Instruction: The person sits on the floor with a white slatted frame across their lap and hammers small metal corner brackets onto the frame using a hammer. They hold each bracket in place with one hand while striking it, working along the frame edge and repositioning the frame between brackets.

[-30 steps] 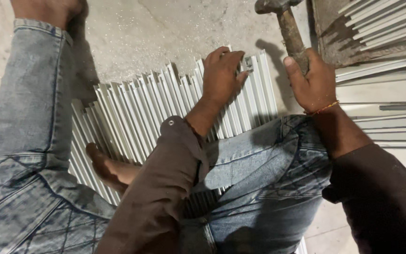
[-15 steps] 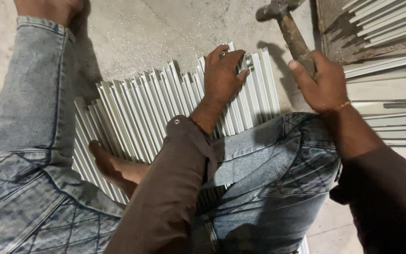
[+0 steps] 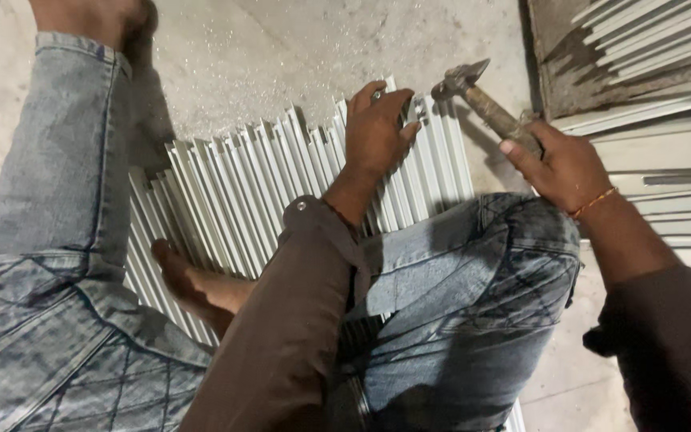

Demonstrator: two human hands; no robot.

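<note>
Grey concrete floor, speckled with fine shavings, spreads under us as we sit on it in faded jeans, one knee raised at the left and the other folded across the middle. Beyond the right knee, more pale strips lie stacked at the upper right.

Across the floor lies our row of white metal slats, packed edge to edge in a fan. Their long axes run from lower right to upper left, away from us, and the far ends form a stepped line. Our bare foot rests on the near ends, pinning them.

Our left arm, in a brown sleeve, reaches straight forward over the folded knee. Our left hand lies palm down on the far ends of the slats, fingers bent and spread over their tips, pressing rather than gripping.

Our right arm comes in from the right, wrist cocked, an orange thread around it. Our right hand is wrapped tight around the wooden handle of the hammer, thumb along the shaft. The hammer's handle slants up to the left, its metal head hanging just beside the left fingers, above the slat ends, not touching them.
</note>
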